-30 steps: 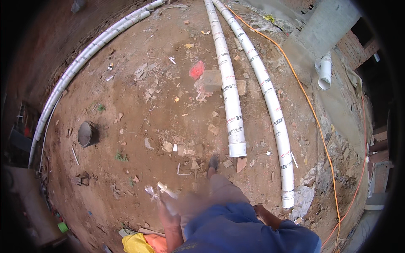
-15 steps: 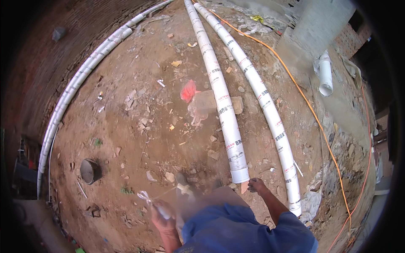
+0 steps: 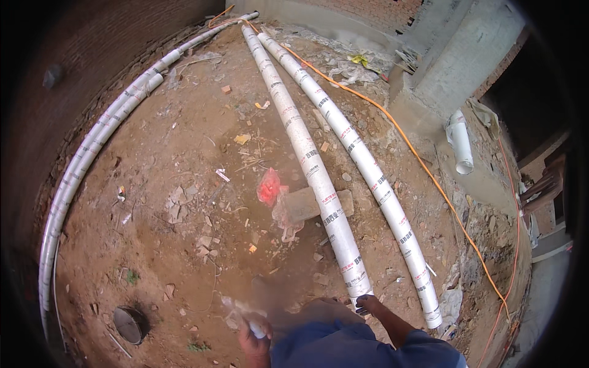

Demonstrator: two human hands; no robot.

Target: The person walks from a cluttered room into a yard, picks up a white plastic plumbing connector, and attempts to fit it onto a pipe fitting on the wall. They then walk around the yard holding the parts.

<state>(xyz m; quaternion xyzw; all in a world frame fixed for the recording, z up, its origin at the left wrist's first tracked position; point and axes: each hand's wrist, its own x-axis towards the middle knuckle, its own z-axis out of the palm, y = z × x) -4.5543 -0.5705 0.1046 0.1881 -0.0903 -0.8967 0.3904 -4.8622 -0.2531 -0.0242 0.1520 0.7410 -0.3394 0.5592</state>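
Two long white plastic pipes lie side by side on the dirt, running away from me. My right hand (image 3: 370,304) is at the near end of the left pipe (image 3: 319,184), fingertips touching or almost touching its rim. The right pipe (image 3: 380,184) ends a little farther right. My left hand (image 3: 253,334) is low in the picture, closed around a small pale object (image 3: 240,308) that is too blurred to identify. My blue-sleeved arms and body fill the bottom edge.
A brick (image 3: 307,203) with red and pale plastic scraps (image 3: 270,187) lies left of the pipes. More white pipes (image 3: 80,178) curve along the left wall. An orange cable (image 3: 429,178) runs on the right past a concrete column (image 3: 454,61) and a short pipe piece (image 3: 460,144). A round dark lid (image 3: 130,324) lies lower left.
I have moved closer to the pipes. My right hand has come forward from my side to the near end of the left pipe. My left hand stays closed on the pale object.
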